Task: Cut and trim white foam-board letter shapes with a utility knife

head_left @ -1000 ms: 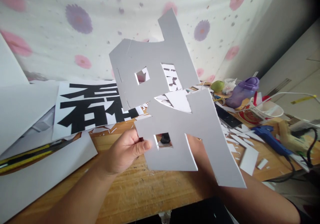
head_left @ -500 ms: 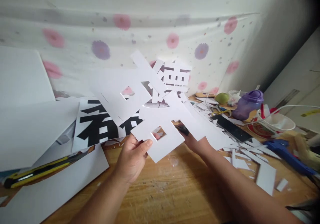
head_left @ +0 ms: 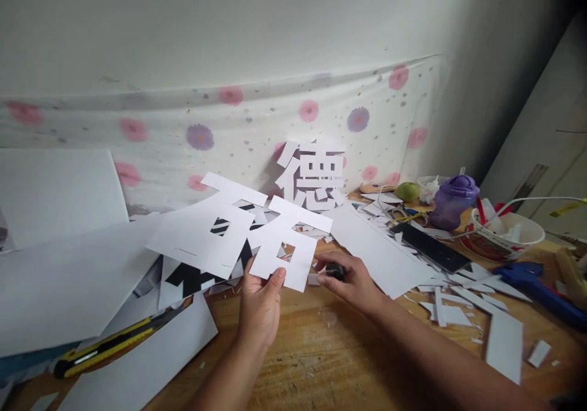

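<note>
Between thumb and fingers, my left hand (head_left: 261,307) grips the lower edge of a white cut-out character (head_left: 299,266) made of stiff sheet, with square holes through it. It is tilted above the table, and its wide left part overlaps a printed sheet with black characters (head_left: 184,281). Just right of the cut-out, my right hand (head_left: 358,282) is closed around a small black object (head_left: 335,270); the fingers hide much of it, so its kind is unclear. Behind them, another white cut-out character (head_left: 316,183) stands upright by the flowered cloth.
A yellow and black utility knife (head_left: 107,345) lies on the left near large white sheets (head_left: 59,276). On the right are a black phone-like slab (head_left: 428,248), paper scraps (head_left: 452,314), scissors (head_left: 407,215), a purple cup (head_left: 454,202), a white tub (head_left: 523,235) and a blue glue gun (head_left: 539,285).
My right hand has come out from behind the cut-out to its right, showing the black object. The cut-out has turned and tipped in my left hand. The camera view has shifted upward.
</note>
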A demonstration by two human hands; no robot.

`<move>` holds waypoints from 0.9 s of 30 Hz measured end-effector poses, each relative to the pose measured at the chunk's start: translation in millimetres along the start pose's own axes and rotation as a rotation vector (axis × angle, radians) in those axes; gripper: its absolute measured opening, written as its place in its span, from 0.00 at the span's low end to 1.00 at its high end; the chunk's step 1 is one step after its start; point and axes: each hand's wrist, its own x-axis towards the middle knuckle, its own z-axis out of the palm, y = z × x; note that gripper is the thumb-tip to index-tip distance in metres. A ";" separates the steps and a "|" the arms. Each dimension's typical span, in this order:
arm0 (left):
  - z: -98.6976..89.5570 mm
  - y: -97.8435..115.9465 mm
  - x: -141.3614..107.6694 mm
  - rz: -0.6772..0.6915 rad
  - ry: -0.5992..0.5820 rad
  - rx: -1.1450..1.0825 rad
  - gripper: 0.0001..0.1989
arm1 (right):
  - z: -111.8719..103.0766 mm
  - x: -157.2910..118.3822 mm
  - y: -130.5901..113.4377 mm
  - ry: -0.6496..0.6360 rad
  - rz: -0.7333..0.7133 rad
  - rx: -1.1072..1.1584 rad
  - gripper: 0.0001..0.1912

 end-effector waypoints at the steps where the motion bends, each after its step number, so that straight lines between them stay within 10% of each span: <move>1: 2.0 -3.1 -1.7 -0.003 -0.016 0.016 0.22 | 4.4 -0.1 -3.3 0.020 0.071 0.036 0.17; 7: 9.0 -12.5 -10.2 -0.052 -0.080 0.078 0.22 | 18.8 4.0 -16.0 0.190 0.478 0.476 0.16; 14: -1.2 9.2 -32.8 -0.214 -0.211 0.094 0.29 | -10.7 -7.1 -26.8 0.350 0.533 0.749 0.19; 27: -12.3 47.9 -111.1 -0.256 0.203 -0.065 0.22 | -58.9 -88.6 -65.3 0.398 0.661 0.544 0.20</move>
